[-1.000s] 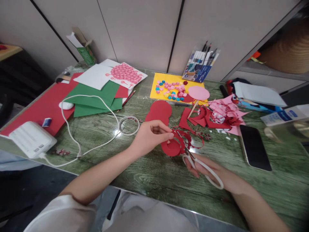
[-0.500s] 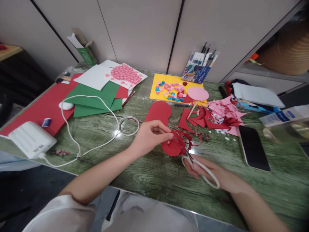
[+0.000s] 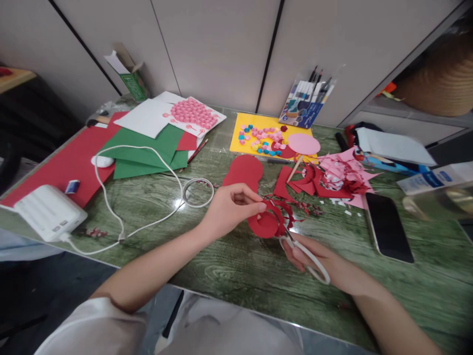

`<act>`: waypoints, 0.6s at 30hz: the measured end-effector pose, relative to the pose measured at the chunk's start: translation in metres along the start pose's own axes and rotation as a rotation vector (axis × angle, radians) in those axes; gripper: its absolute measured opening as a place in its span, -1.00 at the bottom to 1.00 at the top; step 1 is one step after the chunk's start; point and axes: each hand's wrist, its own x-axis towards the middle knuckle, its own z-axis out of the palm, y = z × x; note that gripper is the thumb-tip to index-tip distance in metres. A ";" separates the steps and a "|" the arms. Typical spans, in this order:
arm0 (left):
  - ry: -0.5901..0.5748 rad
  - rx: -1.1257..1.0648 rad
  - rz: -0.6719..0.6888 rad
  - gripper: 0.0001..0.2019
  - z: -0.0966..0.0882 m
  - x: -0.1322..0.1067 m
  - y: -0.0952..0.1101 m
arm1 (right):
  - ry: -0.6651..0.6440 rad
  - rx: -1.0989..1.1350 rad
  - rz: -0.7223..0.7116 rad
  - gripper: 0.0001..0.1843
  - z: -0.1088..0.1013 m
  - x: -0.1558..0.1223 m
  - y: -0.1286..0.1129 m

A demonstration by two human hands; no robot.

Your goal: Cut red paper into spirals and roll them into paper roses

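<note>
Between thumb and fingers, my left hand [image 3: 232,207] pinches a piece of red paper [image 3: 263,226] cut into a curling, spiral-like shape with a jagged outer strip. My right hand [image 3: 310,251] is closed around the white handles of a pair of scissors [image 3: 314,261], whose blades reach up to the right edge of that paper. Parts of the blades are hidden by the paper. Just behind my left hand lie overlapping red paper circles [image 3: 244,172] on the table.
Red paper scraps [image 3: 306,180] and crumpled pink paper [image 3: 343,170] lie right of centre. A phone [image 3: 389,227] rests at the right. Yellow paper [image 3: 240,121] holds small coloured balls. A white cable [image 3: 148,231] loops from a white charger [image 3: 50,213] at the left, by green paper [image 3: 148,148].
The scissor handles have drawn closer together in my right hand, and the blades have closed somewhat at the paper. My left hand keeps nearly the same place.
</note>
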 end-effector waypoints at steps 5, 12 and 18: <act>0.018 0.076 0.039 -0.79 0.001 0.000 0.000 | 0.056 -0.046 -0.011 -0.68 0.001 0.000 0.002; 0.038 0.213 0.096 -0.78 0.004 -0.002 0.000 | 0.148 -0.065 -0.018 -0.73 -0.001 0.000 0.010; 0.049 0.239 0.124 -0.79 0.003 -0.003 0.001 | 0.141 -0.037 -0.019 -0.75 -0.001 0.000 0.007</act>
